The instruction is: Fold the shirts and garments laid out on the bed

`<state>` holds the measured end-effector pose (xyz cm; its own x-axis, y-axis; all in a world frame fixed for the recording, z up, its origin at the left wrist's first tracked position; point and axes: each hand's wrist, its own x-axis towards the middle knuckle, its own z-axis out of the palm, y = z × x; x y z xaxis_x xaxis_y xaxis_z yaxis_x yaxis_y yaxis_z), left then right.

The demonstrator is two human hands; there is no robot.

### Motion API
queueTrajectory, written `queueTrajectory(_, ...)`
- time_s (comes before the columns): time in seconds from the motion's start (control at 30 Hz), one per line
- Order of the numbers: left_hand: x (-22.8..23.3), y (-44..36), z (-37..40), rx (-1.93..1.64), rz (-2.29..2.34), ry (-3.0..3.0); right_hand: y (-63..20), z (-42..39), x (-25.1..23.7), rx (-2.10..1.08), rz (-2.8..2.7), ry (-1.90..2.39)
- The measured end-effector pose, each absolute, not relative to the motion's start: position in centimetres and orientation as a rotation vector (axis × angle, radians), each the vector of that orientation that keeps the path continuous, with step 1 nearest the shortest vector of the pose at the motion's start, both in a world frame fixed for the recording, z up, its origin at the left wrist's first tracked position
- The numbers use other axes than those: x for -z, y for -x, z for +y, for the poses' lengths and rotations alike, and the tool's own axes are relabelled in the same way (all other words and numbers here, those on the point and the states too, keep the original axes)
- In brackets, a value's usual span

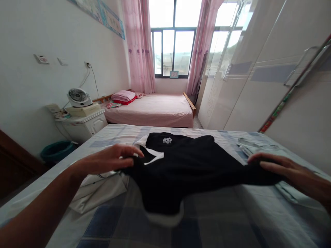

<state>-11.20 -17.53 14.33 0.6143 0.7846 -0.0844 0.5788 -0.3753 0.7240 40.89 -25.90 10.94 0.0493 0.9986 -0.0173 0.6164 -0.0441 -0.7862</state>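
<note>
Since the black shirt (186, 165) sags between its two held ends and droops in a blurred fold at the near edge, I judge it light, soft and limp, nothing that would slip or break; it looks best taken by its edges, as it is now. It lies spread on the checked bed (207, 224), part lifted off the cover. The left hand (111, 159) pinches the shirt's edge just beside the white collar, fingers curled over the cloth. The right hand (287, 170) lies on the shirt's far-right end; whether it pinches the fabric or only presses on it I cannot tell.

By my count: one black shirt, with one small white emblem near its top. Left of the shirt lies one white garment (98, 189), partly under the left hand. Right of the shirt lies one pale folded garment (256, 146). Beyond the shirt stands one pink bed (155, 110).
</note>
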Motion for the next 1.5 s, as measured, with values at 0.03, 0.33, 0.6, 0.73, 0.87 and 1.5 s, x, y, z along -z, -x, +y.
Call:
queueTrajectory(0.03, -14.0, 11.4, -18.2, -0.19, 1.025, -2.071, -41.3, -26.6, -10.4, -0.866, -1.705, 1.802)
queueTrajectory(0.33, -7.6, 6.3, -13.6, -0.423, 1.092, -2.534, -42.4, -19.9, -5.0, -0.323, -1.724, 2.167)
queueTrajectory(0.6, 0.5, 3.8, -9.9, -0.481, 1.341, -2.797, -39.2, -16.2, -0.5, -0.151, -1.673, 2.19)
queueTrajectory(0.73, 1.2, 4.5, -9.5, -0.399, 1.373, -2.804, -37.2, -16.0, 0.2, -0.006, -1.654, 2.02)
queueTrajectory(0.87, 1.1, 4.8, -9.3, -0.419, 1.361, -2.818, -37.1, -16.5, -1.1, -0.333, -1.505, 1.866)
queueTrajectory(1.5, 1.4, 4.9, -9.1, -0.413, 1.337, -2.844, -38.6, -18.3, -3.0, -1.16, -1.253, 1.43)
